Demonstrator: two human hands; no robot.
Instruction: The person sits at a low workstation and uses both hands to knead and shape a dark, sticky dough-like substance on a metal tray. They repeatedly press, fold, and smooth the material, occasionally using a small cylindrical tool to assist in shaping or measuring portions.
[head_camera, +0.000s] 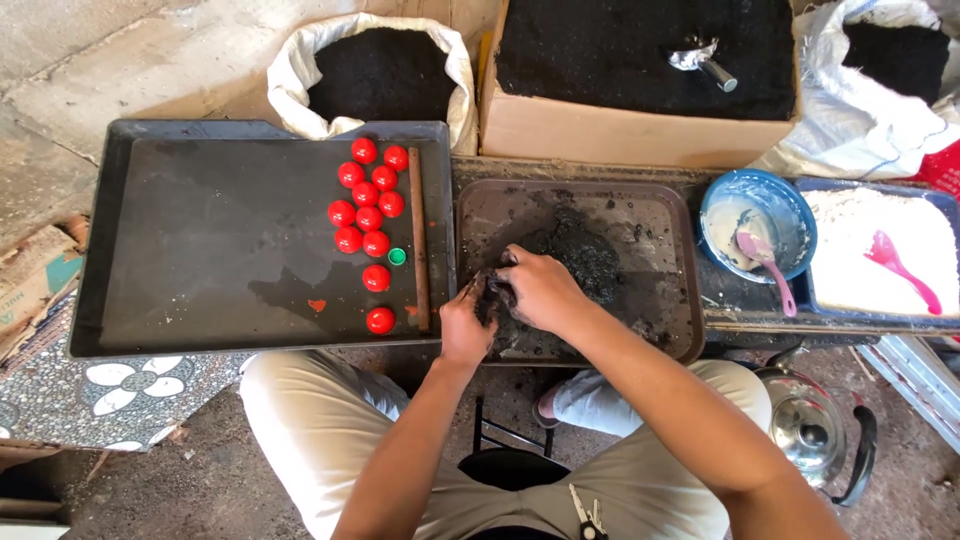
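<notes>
Dark mixture (585, 255) is lying in a loose heap on the brown tray (670, 215), and a small lump of it is being pressed between both hands at the tray's near left corner. The left hand (465, 325) is cupped under the lump, and the right hand (540, 288) is closed over it from above, so both are clamped together on the same lump; how tightly the fingers are curled cannot be told. The step in hand is judged to be the shaping of one portion. Left of the brown tray, a bigger black tray (200, 240) is set, and red balls (365, 215) are grouped on it close to the brown tray, with a small green cap (397, 256) among them. Right of the brown tray, a blue bowl (755, 215) with a pink spoon (765, 265) is placed. Behind the brown tray, a cardboard box (640, 130) of dark material with a metal scoop (700, 60) is seen. For the next move, firm and even pressure is probably needed, so that the lump is compacted and does not crumble
</notes>
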